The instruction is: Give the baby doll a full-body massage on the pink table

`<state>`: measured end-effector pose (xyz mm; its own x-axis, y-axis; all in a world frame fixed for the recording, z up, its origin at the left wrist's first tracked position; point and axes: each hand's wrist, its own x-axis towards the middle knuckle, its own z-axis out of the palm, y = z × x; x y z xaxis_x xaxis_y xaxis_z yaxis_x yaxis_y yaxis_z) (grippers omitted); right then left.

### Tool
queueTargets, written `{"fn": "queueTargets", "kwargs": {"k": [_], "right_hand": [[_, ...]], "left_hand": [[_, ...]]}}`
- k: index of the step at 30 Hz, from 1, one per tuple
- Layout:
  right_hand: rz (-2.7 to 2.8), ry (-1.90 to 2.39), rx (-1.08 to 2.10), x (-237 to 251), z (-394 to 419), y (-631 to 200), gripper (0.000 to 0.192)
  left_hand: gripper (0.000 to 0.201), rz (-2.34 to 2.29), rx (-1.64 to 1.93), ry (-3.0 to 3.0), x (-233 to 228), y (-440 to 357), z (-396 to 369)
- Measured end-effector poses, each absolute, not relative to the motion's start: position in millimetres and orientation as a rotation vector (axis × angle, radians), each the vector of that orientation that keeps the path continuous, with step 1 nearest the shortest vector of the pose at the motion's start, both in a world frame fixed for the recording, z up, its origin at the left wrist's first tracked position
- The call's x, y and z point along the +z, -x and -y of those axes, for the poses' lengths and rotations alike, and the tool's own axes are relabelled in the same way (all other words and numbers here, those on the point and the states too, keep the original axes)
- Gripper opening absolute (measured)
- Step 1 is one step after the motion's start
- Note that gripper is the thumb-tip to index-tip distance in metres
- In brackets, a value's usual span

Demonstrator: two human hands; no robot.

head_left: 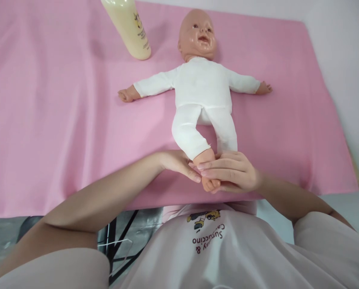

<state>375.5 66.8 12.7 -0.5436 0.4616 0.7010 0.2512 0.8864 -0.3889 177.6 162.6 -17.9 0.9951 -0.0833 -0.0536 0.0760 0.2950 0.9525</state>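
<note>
- A baby doll (pixel 201 86) in a white suit lies on its back on a pink cloth (pixel 61 120), head toward 12 o'clock, arms spread toward 9 and 3 o'clock.
- The doll sits right of centre on the cloth, its legs pointing toward 6 o'clock and the near edge.
- The doll's foot (pixel 207 170) on the viewer's left is bare below the white trouser leg and is enclosed between both of the person's hands.
- The right hand (pixel 232 172) comes in from 4 o'clock; its fingers lie flat and together over the top of the foot, wrapped around it in a grasp. Toes show below the fingers.
- The left hand (pixel 179 162) comes in from 8 o'clock, fingers extended against the side and underside of the same foot; whether it grips or merely supports cannot be told.
- The doll's other leg lies straight, its foot hidden behind the right hand.
- A cream-coloured bottle (pixel 129 26) stands on the cloth at 11 o'clock from the doll's head, just beside it but apart, well away from both hands.
- The person's pale shirt with a printed motif (pixel 205 230) fills the bottom of the view.
</note>
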Motion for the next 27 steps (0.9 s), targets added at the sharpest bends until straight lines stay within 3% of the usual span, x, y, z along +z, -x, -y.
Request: {"fn": "queueTargets", "kwargs": {"k": [5, 9, 11, 15, 17, 27], "right_hand": [[2.008, 0.559, 0.640, 8, -61, -377, 0.019], [1.914, 0.562, 0.832, 0, -59, -378, 0.022], [1.905, 0.525, 0.846, 0, -60, -377, 0.023], [1.957, 0.532, 0.663, 5, -65, -376, 0.027], [1.993, 0.569, 0.610, 8, -66, -377, 0.026], [2.147, 0.579, 0.596, 6, -70, -376, 0.035]], "left_hand": [[0.044, -0.068, -0.128, -1.244, -21, -174, -167], [0.048, -0.087, -0.085, -1.232, -21, -174, -166], [0.054, -0.044, -0.057, -1.228, -19, -176, -165], [0.090, -0.072, 0.015, -1.227, -15, -177, -164], [0.099, -0.092, 0.020, -1.235, -15, -175, -164], [0.080, -0.056, 0.055, -1.186, -19, -174, -166]]}}
